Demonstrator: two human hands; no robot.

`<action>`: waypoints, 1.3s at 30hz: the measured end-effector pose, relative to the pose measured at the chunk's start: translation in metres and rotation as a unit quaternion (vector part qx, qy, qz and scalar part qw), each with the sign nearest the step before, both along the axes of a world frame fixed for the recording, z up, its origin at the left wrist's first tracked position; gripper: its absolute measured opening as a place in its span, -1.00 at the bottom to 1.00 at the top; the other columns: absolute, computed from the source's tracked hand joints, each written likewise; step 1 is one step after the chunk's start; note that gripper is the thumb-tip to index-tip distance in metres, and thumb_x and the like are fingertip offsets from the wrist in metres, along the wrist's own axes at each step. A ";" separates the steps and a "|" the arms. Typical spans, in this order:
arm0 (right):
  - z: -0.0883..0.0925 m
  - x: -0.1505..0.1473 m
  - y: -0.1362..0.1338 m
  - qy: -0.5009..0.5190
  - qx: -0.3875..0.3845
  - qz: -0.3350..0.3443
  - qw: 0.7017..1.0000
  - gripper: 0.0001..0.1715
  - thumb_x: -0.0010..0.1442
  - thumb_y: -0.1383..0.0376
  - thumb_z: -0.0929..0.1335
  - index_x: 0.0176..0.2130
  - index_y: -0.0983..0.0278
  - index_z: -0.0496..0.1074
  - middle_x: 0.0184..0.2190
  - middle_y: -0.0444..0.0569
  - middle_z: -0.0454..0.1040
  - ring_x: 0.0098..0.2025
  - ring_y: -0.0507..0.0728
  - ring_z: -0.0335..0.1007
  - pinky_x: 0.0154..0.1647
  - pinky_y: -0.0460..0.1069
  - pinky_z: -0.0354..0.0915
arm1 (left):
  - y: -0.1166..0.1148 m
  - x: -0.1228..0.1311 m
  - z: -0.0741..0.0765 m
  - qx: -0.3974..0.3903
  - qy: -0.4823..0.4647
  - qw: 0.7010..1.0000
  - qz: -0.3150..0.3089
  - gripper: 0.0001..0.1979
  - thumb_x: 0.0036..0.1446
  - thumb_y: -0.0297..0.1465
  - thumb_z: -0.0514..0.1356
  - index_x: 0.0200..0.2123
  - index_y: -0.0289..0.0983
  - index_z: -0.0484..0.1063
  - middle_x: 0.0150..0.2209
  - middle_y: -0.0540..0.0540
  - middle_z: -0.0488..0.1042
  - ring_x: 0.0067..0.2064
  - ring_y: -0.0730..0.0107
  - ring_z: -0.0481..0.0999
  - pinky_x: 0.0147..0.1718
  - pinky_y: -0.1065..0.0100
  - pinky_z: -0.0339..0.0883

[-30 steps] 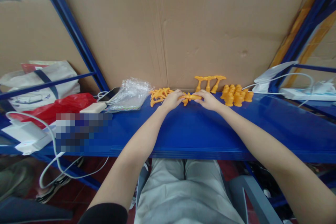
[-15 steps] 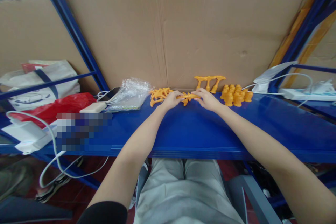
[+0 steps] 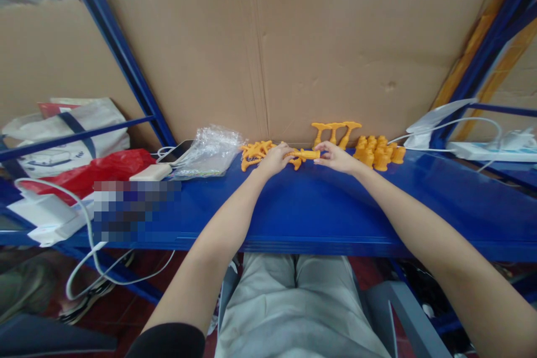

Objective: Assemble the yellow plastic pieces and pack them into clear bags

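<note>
My left hand (image 3: 276, 160) is closed around one end of a yellow plastic T-shaped piece, just above the blue shelf. At the other end, my right hand (image 3: 334, 158) pinches a yellow ribbed cylindrical part (image 3: 309, 154) in line with it. Whether the two are joined cannot be seen. Beside my left hand lies a pile of yellow T-shaped pieces (image 3: 254, 152) with thin chains among them. Behind my right hand, three yellow T-shaped pieces (image 3: 334, 130) stand with their crossbars up. Several yellow cup-like parts (image 3: 381, 152) stand grouped to the right.
Clear plastic bags (image 3: 212, 154) and a phone (image 3: 181, 151) lie left on the blue shelf (image 3: 314, 207). Further left are a red bag (image 3: 104, 170), white chargers and cables. A cardboard sheet (image 3: 335, 39) rises behind; a power strip (image 3: 482, 149) is at right.
My right hand has shifted slightly right, and more of the cylindrical part shows between my hands. My left hand stays nearly where it was.
</note>
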State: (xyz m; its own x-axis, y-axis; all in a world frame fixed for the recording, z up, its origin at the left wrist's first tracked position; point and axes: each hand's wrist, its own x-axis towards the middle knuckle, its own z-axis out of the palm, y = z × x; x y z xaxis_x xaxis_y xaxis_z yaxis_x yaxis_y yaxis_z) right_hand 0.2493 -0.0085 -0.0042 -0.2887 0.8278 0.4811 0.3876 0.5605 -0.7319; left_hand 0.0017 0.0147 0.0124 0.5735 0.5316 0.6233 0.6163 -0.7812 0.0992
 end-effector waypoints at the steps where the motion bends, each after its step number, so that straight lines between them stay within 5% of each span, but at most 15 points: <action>1: 0.002 0.001 -0.002 0.018 -0.016 0.010 1.000 -0.45 -0.02 0.11 0.53 -0.09 0.25 0.38 -0.10 0.02 0.50 -0.25 0.11 0.54 -0.10 0.13 0.49 | 0.001 -0.001 0.000 0.001 -0.006 1.000 -0.001 -0.81 0.24 -0.48 0.16 -0.16 -0.30 0.57 -0.17 -0.14 0.55 -0.12 0.28 0.54 -0.06 0.29 0.40; 11: 0.024 -0.017 -0.025 0.117 -0.161 -0.038 0.979 -0.66 0.32 0.05 0.34 -0.26 0.29 0.36 -0.44 0.03 0.56 -0.52 0.05 0.51 -0.36 -0.04 0.48 | -0.001 0.002 0.000 -0.001 -0.035 0.999 -0.019 -0.86 0.23 -0.50 0.19 -0.19 -0.30 0.55 -0.18 -0.13 0.54 -0.12 0.32 0.54 -0.07 0.31 0.39; 16: 0.025 -0.018 -0.028 0.107 -0.187 -0.044 0.975 -0.79 0.38 0.22 0.29 -0.04 0.27 0.31 -0.28 0.06 0.61 -0.48 0.04 0.55 -0.31 -0.04 0.48 | 0.001 0.000 -0.001 -0.002 -0.031 1.000 -0.001 -0.88 0.22 -0.48 0.21 -0.20 -0.31 0.55 -0.19 -0.12 0.54 -0.14 0.32 0.54 -0.08 0.31 0.39; 20: 0.022 -0.012 -0.026 0.078 -0.180 -0.012 0.981 -0.64 0.31 0.37 0.33 0.07 0.24 0.22 -0.13 0.08 0.61 -0.38 0.04 0.59 -0.20 -0.01 0.48 | 0.001 -0.001 -0.001 0.003 -0.028 1.000 0.002 -0.88 0.22 -0.48 0.22 -0.19 -0.31 0.55 -0.20 -0.11 0.55 -0.15 0.33 0.54 -0.08 0.31 0.40; 26: 0.020 -0.014 -0.024 0.078 -0.176 -0.015 0.981 -0.77 0.35 0.19 0.33 -0.08 0.29 0.29 -0.28 0.09 0.63 -0.48 0.06 0.55 -0.37 -0.04 0.46 | -0.001 -0.001 0.000 0.012 -0.028 1.000 -0.003 -0.87 0.21 -0.49 0.21 -0.18 -0.29 0.54 -0.19 -0.11 0.54 -0.13 0.33 0.54 -0.06 0.30 0.39; 32: 0.021 -0.016 -0.025 0.060 -0.168 -0.038 0.983 -0.62 0.33 0.01 0.31 -0.27 0.29 0.34 -0.34 0.13 0.62 -0.53 0.05 0.51 -0.50 -0.09 0.38 | 0.001 -0.002 -0.001 0.006 -0.025 1.000 0.003 -0.86 0.20 -0.47 0.19 -0.20 -0.29 0.55 -0.21 -0.09 0.53 -0.15 0.32 0.53 -0.10 0.31 0.40; 39: 0.017 -0.012 -0.022 0.056 -0.140 -0.034 0.988 -0.63 0.28 0.30 0.37 0.06 0.25 0.29 -0.14 0.03 0.62 -0.40 0.01 0.56 -0.43 -0.11 0.41 | -0.003 0.000 0.001 -0.003 -0.024 1.000 0.010 -0.89 0.17 -0.50 0.22 -0.25 -0.30 0.55 -0.25 -0.08 0.52 -0.19 0.34 0.53 -0.13 0.33 0.38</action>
State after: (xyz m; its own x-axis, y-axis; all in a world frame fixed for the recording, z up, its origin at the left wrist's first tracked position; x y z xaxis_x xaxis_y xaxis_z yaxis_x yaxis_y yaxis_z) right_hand 0.2377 -0.0302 0.0132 -0.1861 0.9488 0.2554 0.3253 0.3048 -0.8951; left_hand 0.0014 0.0122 0.0130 0.5324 0.5466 0.6464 0.6268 -0.7677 0.1330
